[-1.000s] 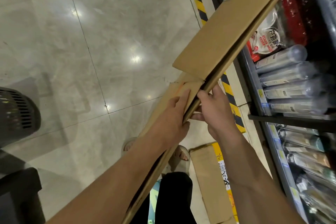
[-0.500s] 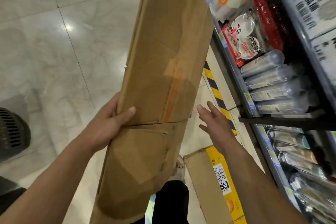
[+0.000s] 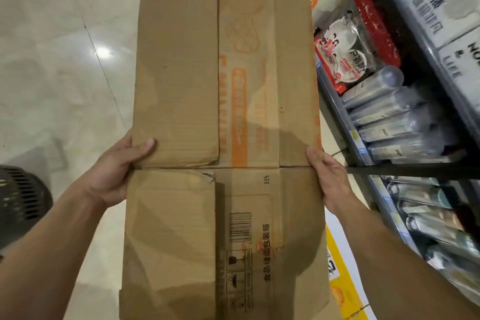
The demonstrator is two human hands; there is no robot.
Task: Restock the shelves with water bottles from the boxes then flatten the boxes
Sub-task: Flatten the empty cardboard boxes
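Left hand (image 3: pixel 114 174) and right hand (image 3: pixel 328 176) grip the flattened box (image 3: pixel 220 138) (opposite edges).

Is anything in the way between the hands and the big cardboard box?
No, nothing visible is in the way. The left hand grips the flattened box at its left edge, thumb on top. The right hand grips its right edge.

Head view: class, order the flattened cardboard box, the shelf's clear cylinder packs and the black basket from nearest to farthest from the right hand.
1. Flattened cardboard box: its right edge is gripped by the right hand.
2. Clear cylinder packs: on the shelf, just right of the hand.
3. Black basket: on the floor, far left.
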